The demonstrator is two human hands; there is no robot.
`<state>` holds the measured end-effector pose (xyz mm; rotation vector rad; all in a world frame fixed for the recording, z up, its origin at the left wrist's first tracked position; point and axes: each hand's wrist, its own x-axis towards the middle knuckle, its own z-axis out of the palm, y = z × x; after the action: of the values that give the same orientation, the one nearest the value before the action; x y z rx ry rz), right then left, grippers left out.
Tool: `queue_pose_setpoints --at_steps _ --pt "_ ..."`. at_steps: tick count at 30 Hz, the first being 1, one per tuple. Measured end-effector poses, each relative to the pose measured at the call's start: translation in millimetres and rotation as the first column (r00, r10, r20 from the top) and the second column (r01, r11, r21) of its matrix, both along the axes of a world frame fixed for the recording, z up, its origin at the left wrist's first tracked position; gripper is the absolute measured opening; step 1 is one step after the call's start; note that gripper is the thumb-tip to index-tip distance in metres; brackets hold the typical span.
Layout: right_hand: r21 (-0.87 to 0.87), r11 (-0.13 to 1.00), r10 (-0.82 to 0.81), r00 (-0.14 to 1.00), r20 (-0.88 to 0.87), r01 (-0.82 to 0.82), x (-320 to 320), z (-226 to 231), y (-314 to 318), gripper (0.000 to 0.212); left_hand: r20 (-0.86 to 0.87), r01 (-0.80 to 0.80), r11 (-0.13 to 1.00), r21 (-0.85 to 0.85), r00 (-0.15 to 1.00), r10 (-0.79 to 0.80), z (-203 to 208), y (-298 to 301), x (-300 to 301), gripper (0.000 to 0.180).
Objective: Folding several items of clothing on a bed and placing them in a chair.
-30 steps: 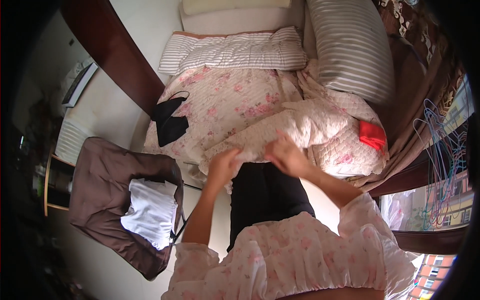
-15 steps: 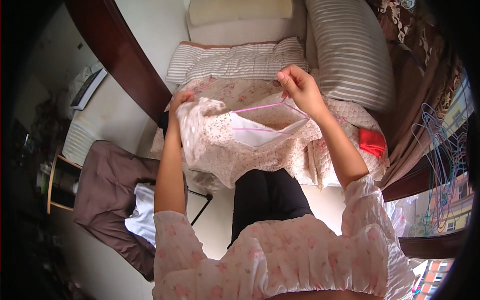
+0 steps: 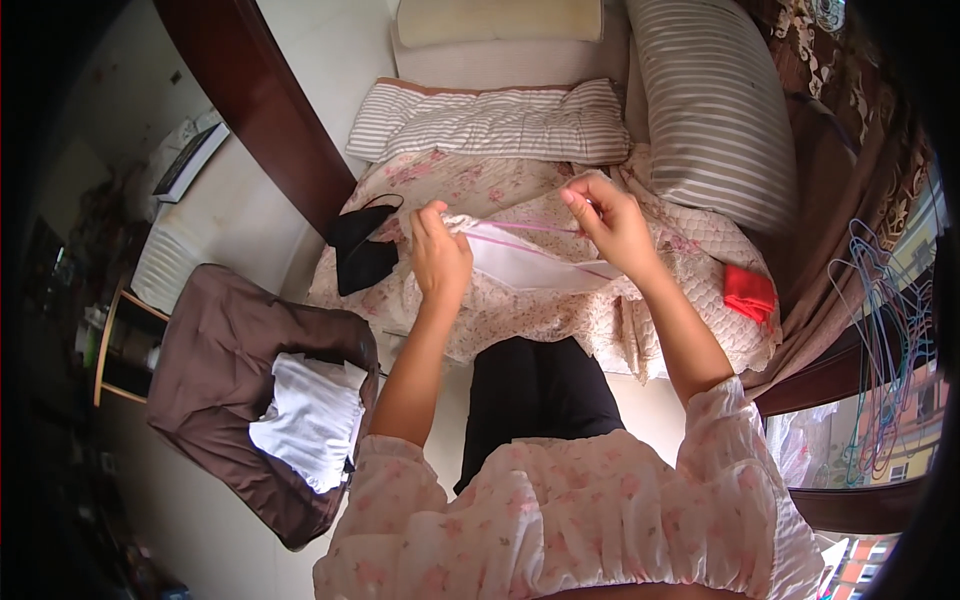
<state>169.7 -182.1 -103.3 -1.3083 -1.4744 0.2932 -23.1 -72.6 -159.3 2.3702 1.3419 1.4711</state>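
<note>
A floral cream dress or top (image 3: 530, 312) with a white inner lining hangs between my hands over the bed. Inside its neck opening runs a thin pink clothes hanger (image 3: 528, 227). My left hand (image 3: 440, 262) is closed on the garment's edge, near the left end of the hanger. At the hanger's upper middle, my right hand (image 3: 615, 230) is closed with thumb and fingers pinched on it; the hook is hidden by the fingers. The garment's lower part blends into the similar floral bedding, so its hem is hard to make out.
Black clothing (image 3: 365, 262) and a folded red cloth (image 3: 748, 293) lie on the floral quilt (image 3: 470, 182). A white garment (image 3: 312, 415) rests on a brown cloth-covered piece of furniture (image 3: 235, 345) at left. Several wire hangers (image 3: 885, 340) hang by the window at right.
My left hand has moved right and slightly down, closer to my right hand. The right hand has lowered a little. The black clothing on the bed has come into fuller view.
</note>
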Motion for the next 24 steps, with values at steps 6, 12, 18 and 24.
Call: queue_pose_setpoints --at_steps 6,12,18,24 --pt "-0.034 0.999 0.005 0.995 -0.099 -0.008 25 -38 -21 0.019 -0.111 0.080 0.995 -0.052 0.990 -0.086 21 26 -36 0.036" --pt "0.272 0.959 0.210 0.856 -0.473 -0.086 70 -46 -39 0.020 -0.035 0.195 0.931 -0.310 0.976 -0.217 -7 40 -46 0.024" --pt "0.573 0.811 0.387 0.623 -0.679 0.120 72 1 -36 0.021 0.171 0.571 0.650 -0.501 0.802 -0.573 -31 13 2 0.025" --pt "0.514 0.857 0.413 0.555 -0.722 0.031 103 -12 -52 0.024 0.117 0.600 0.643 -0.476 0.768 -0.630 -25 -5 26 0.025"
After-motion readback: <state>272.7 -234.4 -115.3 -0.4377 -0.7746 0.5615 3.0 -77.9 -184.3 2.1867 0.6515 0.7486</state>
